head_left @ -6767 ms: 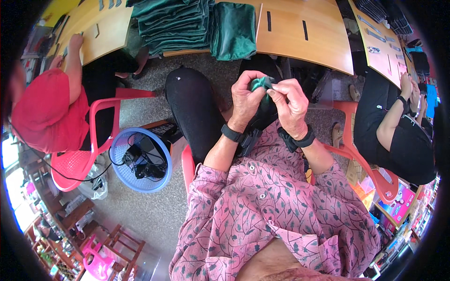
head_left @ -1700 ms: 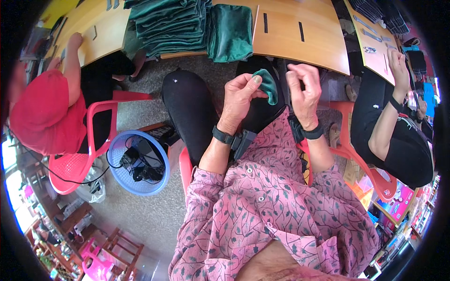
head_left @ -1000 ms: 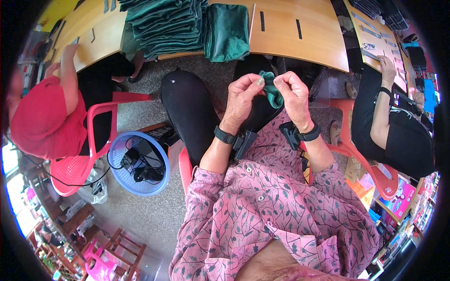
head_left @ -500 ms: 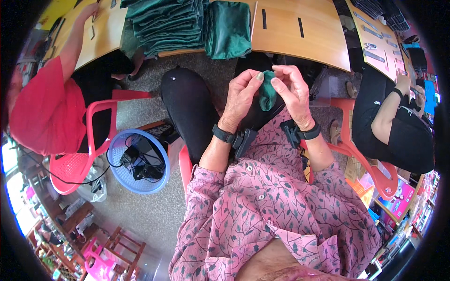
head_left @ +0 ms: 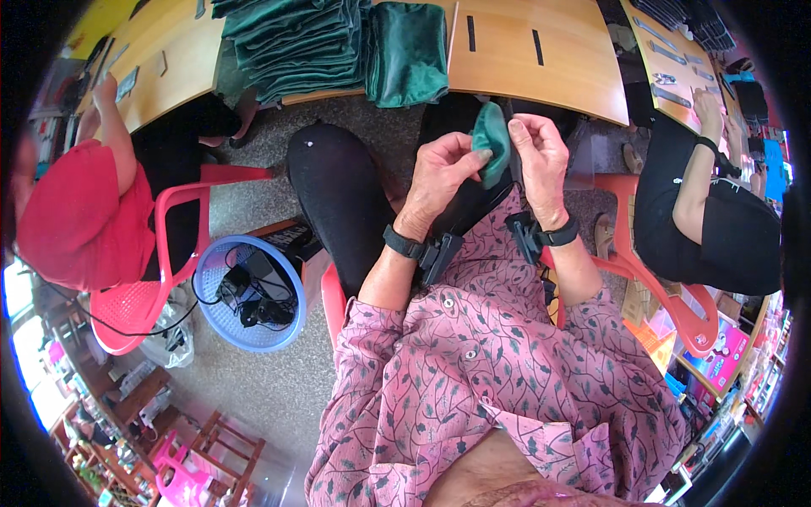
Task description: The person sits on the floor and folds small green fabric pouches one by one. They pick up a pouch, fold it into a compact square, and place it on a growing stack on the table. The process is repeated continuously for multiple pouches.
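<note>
A small folded piece of shiny green velvety fabric (head_left: 491, 139) is held up over my lap, before the table edge. My left hand (head_left: 445, 169) pinches its lower left side between thumb and fingers. Close against the fabric's right edge is my right hand (head_left: 541, 160), its fingers curled in and its thumb raised; what it grips there, if anything, is hidden. On the table ahead lie a tall stack of green fabric pieces (head_left: 291, 51) and a smaller folded green pile (head_left: 407, 55).
The wooden table (head_left: 583, 72) has dark slots. A blue basket (head_left: 252, 338) with black devices and cables stands on the floor at left. A person in red (head_left: 80, 211) sits at left on a red chair (head_left: 182, 190); another in black (head_left: 726, 228) works at right.
The green fabric has turned more upright and spread out, rising slightly. My left hand has shifted to its lower side, while my right hand has moved a little right, its fingers curling in.
</note>
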The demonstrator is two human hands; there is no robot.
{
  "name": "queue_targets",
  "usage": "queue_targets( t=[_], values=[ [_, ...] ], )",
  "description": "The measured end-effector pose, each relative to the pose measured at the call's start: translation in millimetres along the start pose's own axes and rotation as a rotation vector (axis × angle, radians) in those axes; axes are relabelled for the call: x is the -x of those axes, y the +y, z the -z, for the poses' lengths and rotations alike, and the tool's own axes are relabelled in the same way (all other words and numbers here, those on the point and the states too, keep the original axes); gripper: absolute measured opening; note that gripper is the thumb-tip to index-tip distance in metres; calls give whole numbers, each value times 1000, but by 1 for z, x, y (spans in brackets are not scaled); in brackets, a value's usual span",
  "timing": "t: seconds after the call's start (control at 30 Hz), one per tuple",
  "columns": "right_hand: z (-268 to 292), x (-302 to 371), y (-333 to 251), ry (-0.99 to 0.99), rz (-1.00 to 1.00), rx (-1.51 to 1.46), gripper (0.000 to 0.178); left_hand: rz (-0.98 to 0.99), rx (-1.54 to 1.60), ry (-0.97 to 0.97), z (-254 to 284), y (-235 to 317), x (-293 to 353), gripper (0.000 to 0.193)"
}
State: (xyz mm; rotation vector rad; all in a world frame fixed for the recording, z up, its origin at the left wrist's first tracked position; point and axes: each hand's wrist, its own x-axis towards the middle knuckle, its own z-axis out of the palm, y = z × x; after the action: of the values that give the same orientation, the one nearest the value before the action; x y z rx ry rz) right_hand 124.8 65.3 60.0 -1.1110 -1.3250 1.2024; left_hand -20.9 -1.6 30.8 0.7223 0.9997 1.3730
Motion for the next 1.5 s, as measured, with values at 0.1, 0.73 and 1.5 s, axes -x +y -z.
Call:
queue_targets(
  t=[0.1, 0.73, 1.5],
  values=[
    [8, 3, -12, -97, 74, 238, 15, -60, 52, 110, -4, 1, -1, 11],
    [6, 8, 2, -320, -123, 42, 12, -326, -298, 274, -7, -9, 0, 10],
    [10, -4, 4, -102, -185, 38, 23, 71, 522, -21, 6, 7, 5, 14]
  ],
)
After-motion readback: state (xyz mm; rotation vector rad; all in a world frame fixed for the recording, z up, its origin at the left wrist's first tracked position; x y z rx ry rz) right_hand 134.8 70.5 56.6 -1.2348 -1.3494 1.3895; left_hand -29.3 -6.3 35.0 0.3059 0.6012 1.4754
